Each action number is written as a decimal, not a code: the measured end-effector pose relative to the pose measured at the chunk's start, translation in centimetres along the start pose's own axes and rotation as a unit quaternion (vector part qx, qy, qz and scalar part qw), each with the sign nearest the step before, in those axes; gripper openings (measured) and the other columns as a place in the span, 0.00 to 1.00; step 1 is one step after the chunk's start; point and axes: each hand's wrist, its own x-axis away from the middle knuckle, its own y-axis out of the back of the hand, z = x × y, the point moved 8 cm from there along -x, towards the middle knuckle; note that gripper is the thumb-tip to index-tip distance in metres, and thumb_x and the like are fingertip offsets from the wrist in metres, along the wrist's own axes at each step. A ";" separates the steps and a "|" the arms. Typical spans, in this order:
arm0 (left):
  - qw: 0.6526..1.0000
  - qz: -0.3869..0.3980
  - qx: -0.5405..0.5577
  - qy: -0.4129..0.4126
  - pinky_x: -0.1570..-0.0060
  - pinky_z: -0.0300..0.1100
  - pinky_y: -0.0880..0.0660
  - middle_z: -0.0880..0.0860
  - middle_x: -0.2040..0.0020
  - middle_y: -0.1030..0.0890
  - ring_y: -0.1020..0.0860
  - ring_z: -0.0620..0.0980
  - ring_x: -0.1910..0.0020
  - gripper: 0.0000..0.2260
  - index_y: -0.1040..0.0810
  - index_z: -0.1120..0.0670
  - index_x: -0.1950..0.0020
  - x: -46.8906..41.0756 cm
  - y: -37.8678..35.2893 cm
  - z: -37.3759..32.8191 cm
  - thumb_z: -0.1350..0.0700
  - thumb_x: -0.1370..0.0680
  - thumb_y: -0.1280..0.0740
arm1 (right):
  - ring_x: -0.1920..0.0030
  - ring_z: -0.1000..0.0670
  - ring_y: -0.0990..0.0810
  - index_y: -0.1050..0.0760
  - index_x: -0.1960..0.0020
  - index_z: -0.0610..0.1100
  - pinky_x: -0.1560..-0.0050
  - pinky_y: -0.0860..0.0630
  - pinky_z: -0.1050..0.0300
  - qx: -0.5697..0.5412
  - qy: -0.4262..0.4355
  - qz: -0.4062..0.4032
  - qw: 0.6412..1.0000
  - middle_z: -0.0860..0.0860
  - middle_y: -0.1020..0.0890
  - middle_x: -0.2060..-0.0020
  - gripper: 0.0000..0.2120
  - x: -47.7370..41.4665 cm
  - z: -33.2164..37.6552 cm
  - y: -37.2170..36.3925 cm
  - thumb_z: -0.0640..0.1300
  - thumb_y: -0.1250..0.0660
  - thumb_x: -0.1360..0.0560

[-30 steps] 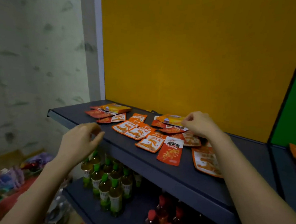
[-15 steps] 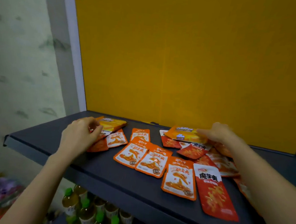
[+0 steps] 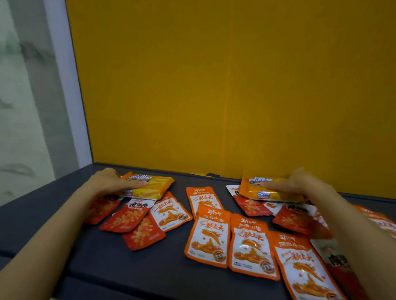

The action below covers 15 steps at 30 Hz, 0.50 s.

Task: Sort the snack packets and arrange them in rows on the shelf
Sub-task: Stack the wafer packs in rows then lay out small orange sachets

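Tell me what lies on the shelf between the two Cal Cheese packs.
In the head view, one orange packet lies between the left Cal Cheese pack and the right Cal Cheese pack; the rest is bare shelf.

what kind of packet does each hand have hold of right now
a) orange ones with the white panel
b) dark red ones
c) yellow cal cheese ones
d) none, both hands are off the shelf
c: the left hand holds the left Cal Cheese packet at the back left, and the right hand holds the right Cal Cheese packets at the back right.
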 end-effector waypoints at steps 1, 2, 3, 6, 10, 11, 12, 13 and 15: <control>1.000 0.023 0.015 0.002 0.58 0.44 0.30 0.61 0.49 0.18 0.22 0.55 0.56 0.33 0.21 0.65 0.50 -0.5 -0.2 0.1 0.35 0.36 0.29 | 0.28 0.38 0.36 0.50 0.25 0.34 0.30 0.34 0.45 -0.025 -0.003 0.002 1.000 0.40 0.40 0.26 0.59 0.0 0.1 -0.1 0.67 0.27 0.41; 0.999 0.044 0.027 0.003 0.58 0.45 0.30 0.61 0.51 0.18 0.21 0.56 0.55 0.35 0.21 0.65 0.52 -0.9 -0.4 0.1 0.34 0.39 0.27 | 0.27 0.38 0.38 0.52 0.25 0.34 0.29 0.36 0.45 -0.052 -0.006 0.004 0.999 0.39 0.43 0.25 0.59 0.1 0.2 -0.1 0.64 0.26 0.40; 0.997 0.063 0.035 0.002 0.56 0.46 0.29 0.61 0.52 0.17 0.20 0.57 0.54 0.38 0.21 0.65 0.52 -1.1 -0.5 0.1 0.32 0.44 0.26 | 0.27 0.38 0.40 0.54 0.25 0.34 0.28 0.38 0.45 -0.073 -0.008 0.004 0.997 0.39 0.45 0.25 0.59 0.0 0.2 -0.2 0.62 0.25 0.39; 0.993 0.107 0.046 -0.002 0.48 0.49 0.24 0.61 0.48 0.18 0.20 0.59 0.50 0.49 0.21 0.63 0.46 -1.9 -0.8 0.1 0.30 0.56 0.25 | 0.25 0.40 0.44 0.58 0.25 0.33 0.27 0.41 0.49 -0.134 -0.010 -0.006 0.991 0.40 0.48 0.24 0.58 -0.1 0.5 -0.2 0.56 0.24 0.37; 0.989 0.108 0.099 -0.030 0.56 0.46 0.25 0.58 0.48 0.19 0.22 0.54 0.56 0.46 0.23 0.62 0.45 -1.5 -0.4 -1.4 0.37 0.56 0.24 | 0.29 0.39 0.36 0.47 0.26 0.33 0.34 0.34 0.50 -0.165 -0.002 -0.040 0.985 0.39 0.38 0.27 0.49 0.5 0.6 0.6 0.52 0.24 0.35; 0.987 0.100 0.122 -0.040 0.57 0.45 0.25 0.58 0.50 0.19 0.21 0.54 0.56 0.44 0.22 0.61 0.47 -1.6 -0.2 -1.8 0.39 0.56 0.23 | 0.32 0.40 0.32 0.42 0.29 0.33 0.38 0.31 0.51 -0.168 0.004 -0.049 0.985 0.39 0.34 0.30 0.44 0.7 0.7 0.9 0.51 0.24 0.34; 0.984 0.088 0.146 -0.044 0.58 0.45 0.25 0.58 0.52 0.18 0.21 0.55 0.58 0.39 0.22 0.61 0.49 -1.7 0.0 -1.9 0.41 0.53 0.21 | 0.35 0.40 0.28 0.36 0.31 0.33 0.42 0.30 0.52 -0.175 0.010 -0.058 0.983 0.39 0.29 0.33 0.39 0.9 0.7 1.2 0.49 0.24 0.34; 0.981 0.077 0.170 -0.047 0.61 0.44 0.25 0.58 0.54 0.19 0.22 0.54 0.60 0.32 0.22 0.61 0.51 -1.8 0.3 -2.0 0.45 0.47 0.19 | 0.39 0.41 0.25 0.31 0.35 0.34 0.46 0.29 0.53 -0.190 0.021 -0.068 0.979 0.39 0.26 0.36 0.33 1.1 0.8 1.5 0.47 0.24 0.33; 0.972 0.060 0.220 -0.053 0.66 0.43 0.26 0.58 0.56 0.20 0.23 0.54 0.63 0.19 0.24 0.60 0.54 -2.3 0.5 -2.1 0.54 0.37 0.21 | 0.49 0.44 0.22 0.25 0.41 0.34 0.50 0.26 0.53 -0.236 0.046 -0.074 0.968 0.39 0.21 0.43 0.23 1.7 0.9 2.0 0.42 0.24 0.33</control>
